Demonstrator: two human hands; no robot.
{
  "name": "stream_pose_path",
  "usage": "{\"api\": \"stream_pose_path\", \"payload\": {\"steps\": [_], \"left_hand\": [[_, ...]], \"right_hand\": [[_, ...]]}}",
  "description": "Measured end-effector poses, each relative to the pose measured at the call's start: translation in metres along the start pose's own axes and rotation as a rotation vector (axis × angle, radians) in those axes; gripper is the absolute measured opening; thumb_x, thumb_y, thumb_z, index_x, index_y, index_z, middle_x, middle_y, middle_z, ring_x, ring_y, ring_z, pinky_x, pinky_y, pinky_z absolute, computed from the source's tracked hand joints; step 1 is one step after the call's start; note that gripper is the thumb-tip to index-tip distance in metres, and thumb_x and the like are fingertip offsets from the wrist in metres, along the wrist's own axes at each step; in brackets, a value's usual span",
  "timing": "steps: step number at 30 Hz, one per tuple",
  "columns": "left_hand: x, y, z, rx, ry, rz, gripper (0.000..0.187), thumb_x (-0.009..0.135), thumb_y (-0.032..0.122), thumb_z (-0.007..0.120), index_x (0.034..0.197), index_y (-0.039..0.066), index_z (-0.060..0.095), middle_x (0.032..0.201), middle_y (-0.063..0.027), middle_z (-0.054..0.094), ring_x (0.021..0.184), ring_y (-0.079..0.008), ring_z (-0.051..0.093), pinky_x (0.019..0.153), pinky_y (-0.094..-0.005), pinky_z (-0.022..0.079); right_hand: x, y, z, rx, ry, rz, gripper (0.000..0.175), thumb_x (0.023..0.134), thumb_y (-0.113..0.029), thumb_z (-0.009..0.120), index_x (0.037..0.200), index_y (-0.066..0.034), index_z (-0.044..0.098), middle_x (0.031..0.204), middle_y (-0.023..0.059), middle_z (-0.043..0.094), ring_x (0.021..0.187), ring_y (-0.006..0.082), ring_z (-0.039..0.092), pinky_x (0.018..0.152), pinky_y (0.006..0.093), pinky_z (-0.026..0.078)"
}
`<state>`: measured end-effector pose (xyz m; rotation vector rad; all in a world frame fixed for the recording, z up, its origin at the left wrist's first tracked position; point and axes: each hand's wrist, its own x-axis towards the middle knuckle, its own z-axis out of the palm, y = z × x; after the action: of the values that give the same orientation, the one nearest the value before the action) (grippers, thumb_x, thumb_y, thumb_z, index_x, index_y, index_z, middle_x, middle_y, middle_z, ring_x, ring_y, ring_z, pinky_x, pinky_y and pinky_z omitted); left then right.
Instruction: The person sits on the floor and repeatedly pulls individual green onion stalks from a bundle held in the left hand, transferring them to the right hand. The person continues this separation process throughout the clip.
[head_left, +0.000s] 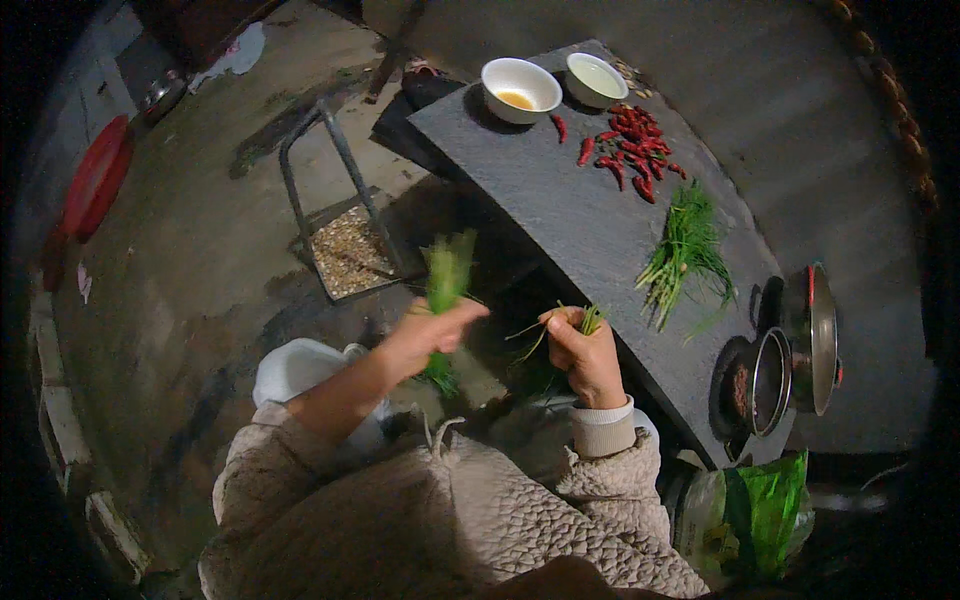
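My left hand (424, 334) is closed around a bunch of green stalks (448, 274), blurred by motion. Their pale cut-looking ends point up and dark green leaves hang below the fist. My right hand (585, 349) grips a small tuft of thin greens (592, 321), with a few fine strands trailing off to its left. Both fists are apart, in front of my lap, beside the near edge of a grey table (555, 217). On that table lies another bunch of thin leafy greens (682, 247), its pale stems towards me.
Red chillies (637, 146) lie scattered near a white bowl with yellowish liquid (523, 90) and a second bowl with pale liquid (598, 81). Metal pans (771, 382) stand at the table's right end. A handled dustpan-like tray (352, 255) sits on the floor; a green bag (769, 510) stands lower right.
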<state>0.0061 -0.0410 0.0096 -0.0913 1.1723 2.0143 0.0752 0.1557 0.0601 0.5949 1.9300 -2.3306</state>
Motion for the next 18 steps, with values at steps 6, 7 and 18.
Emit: {"api": "stream_pose_path", "payload": {"steps": [6, 7, 18], "left_hand": [[0.002, 0.000, 0.031, 0.324, -0.089, 0.059, 0.016, 0.072, 0.019, 0.068, 0.072, 0.009, 0.057, 0.056, 0.0071, 0.044, 0.044, -0.0021, 0.033, 0.039, -0.0197, 0.021], [0.003, -0.001, 0.031, 0.279, -0.064, 0.041, 0.015, 0.072, 0.018, 0.068, 0.072, 0.009, 0.057, 0.056, 0.0069, 0.044, 0.044, -0.0022, 0.033, 0.039, -0.0198, 0.022], [0.017, 0.016, -0.029, 0.038, 0.243, 0.093, 0.011, 0.074, 0.010, 0.064, 0.083, 0.007, 0.059, 0.054, 0.0056, 0.042, 0.043, -0.0028, 0.032, 0.040, -0.0196, 0.022]], "right_hand": [[0.002, 0.003, 0.009, -0.070, -0.087, 0.080, 0.015, 0.075, -0.019, 0.064, 0.078, -0.0042, 0.062, 0.063, -0.0048, 0.054, 0.048, 0.0027, 0.041, 0.043, 0.0180, 0.030], [0.002, 0.004, 0.008, -0.073, -0.087, 0.079, 0.015, 0.075, -0.019, 0.064, 0.078, -0.0043, 0.062, 0.063, -0.0048, 0.054, 0.048, 0.0027, 0.041, 0.043, 0.0180, 0.030], [0.000, -0.006, -0.005, -0.009, -0.026, 0.065, 0.018, 0.076, -0.018, 0.063, 0.080, -0.0010, 0.059, 0.056, -0.0042, 0.047, 0.044, 0.0041, 0.037, 0.041, 0.0186, 0.028]]}}
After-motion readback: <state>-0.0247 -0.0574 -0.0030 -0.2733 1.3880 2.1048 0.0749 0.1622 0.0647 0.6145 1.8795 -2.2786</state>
